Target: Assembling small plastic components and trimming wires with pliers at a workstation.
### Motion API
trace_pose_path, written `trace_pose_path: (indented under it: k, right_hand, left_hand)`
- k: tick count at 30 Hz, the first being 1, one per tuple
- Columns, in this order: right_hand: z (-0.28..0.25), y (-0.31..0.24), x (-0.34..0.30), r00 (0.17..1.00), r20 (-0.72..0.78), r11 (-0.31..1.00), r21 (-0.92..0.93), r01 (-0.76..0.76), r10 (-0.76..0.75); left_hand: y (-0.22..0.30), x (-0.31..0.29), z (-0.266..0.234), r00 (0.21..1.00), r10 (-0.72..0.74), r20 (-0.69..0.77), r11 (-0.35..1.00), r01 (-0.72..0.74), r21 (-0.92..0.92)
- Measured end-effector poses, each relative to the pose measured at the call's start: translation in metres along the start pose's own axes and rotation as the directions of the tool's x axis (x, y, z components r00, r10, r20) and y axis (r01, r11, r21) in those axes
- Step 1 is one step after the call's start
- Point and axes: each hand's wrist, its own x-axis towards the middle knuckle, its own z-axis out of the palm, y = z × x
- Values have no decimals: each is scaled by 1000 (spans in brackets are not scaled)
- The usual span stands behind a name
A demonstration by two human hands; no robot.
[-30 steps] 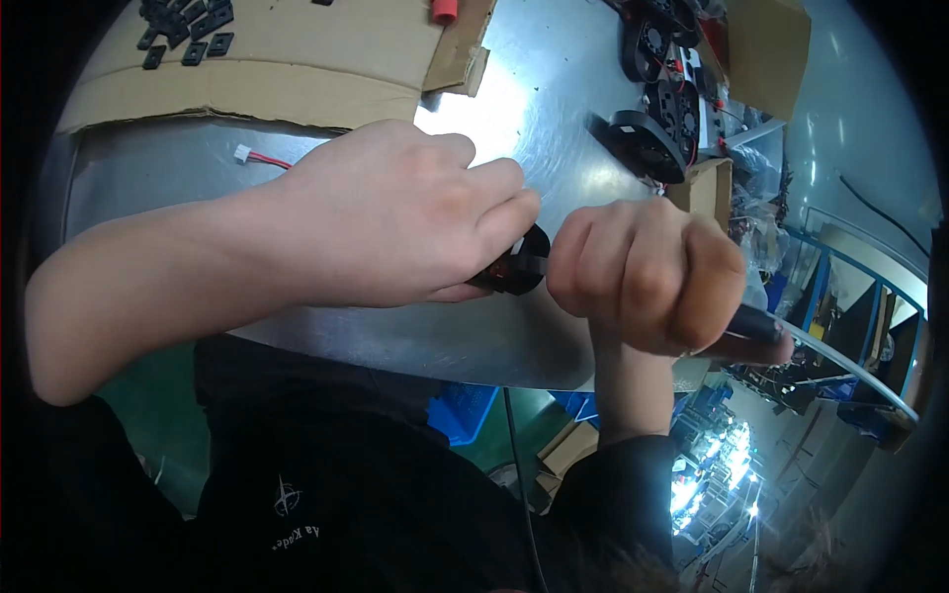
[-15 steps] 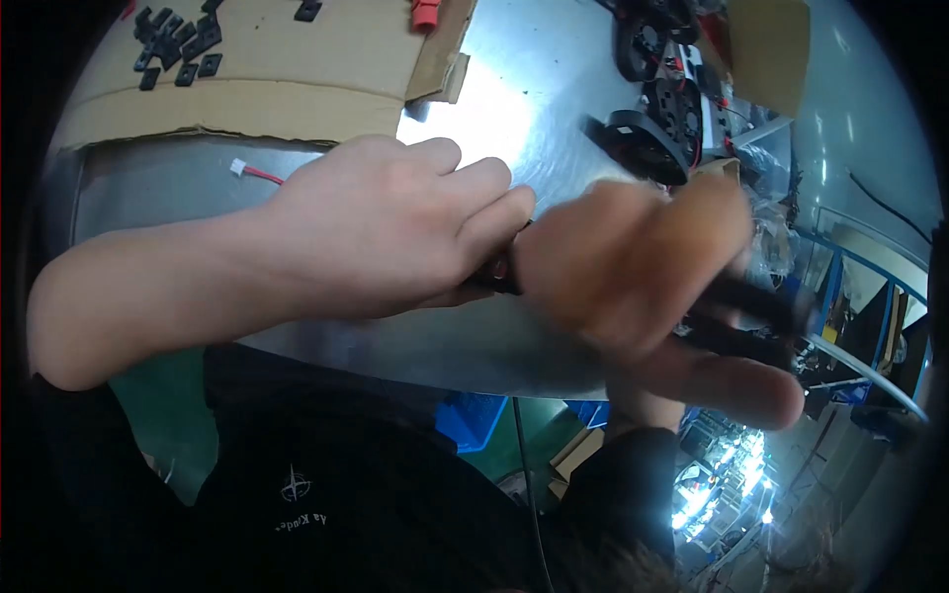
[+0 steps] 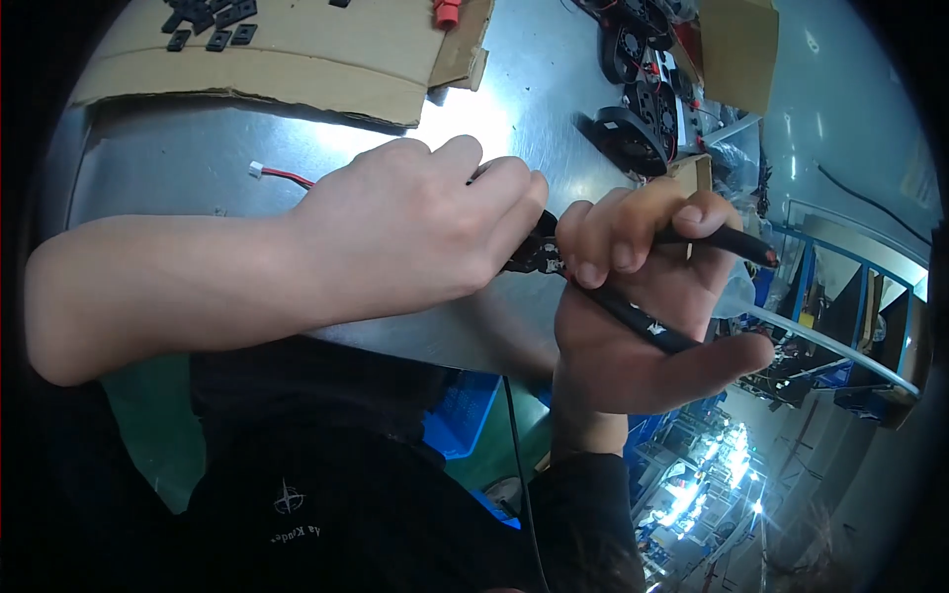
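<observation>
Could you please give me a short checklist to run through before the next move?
1. Right hand on the black-handled tool: ok, gripping one handle, the other across its palm.
2. Handles apart: ok, visibly spread.
3. Tool's far end in view: not ok, hidden at the left hand.
4. Left hand's contents: cannot tell; it is closed.
5. White connector clear of the tool: ok, on the metal tabletop.
6. Loose black parts clear of both hands: ok, on the cardboard.
</observation>
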Motion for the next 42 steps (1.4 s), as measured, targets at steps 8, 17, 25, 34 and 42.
trace_pose_path:
  k: [8, 17, 25, 34, 42]
  right_hand:
    - [8, 0, -2, 997, -66, 996, -81, 44, -50]
    - [9, 3, -3, 994, -89, 998, -36, 61, -64]
    - [30, 24, -36, 891, -78, 886, -179, 429, -447]
    - [7, 3, -29, 916, -146, 927, -98, 363, -374]
    - [9, 4, -30, 953, -164, 967, -17, 254, -253]
  left_hand:
    - [1, -2, 1, 1000, 7, -23, 1000, -6, 23]
    - [1, -3, 3, 1000, 2, -14, 1000, -2, 25]
    - [3, -2, -1, 999, 21, 46, 998, -24, 61]
    - [1, 0, -2, 993, -79, 90, 987, 91, -132]
    - [0, -2, -5, 996, -39, 81, 994, 47, -102]
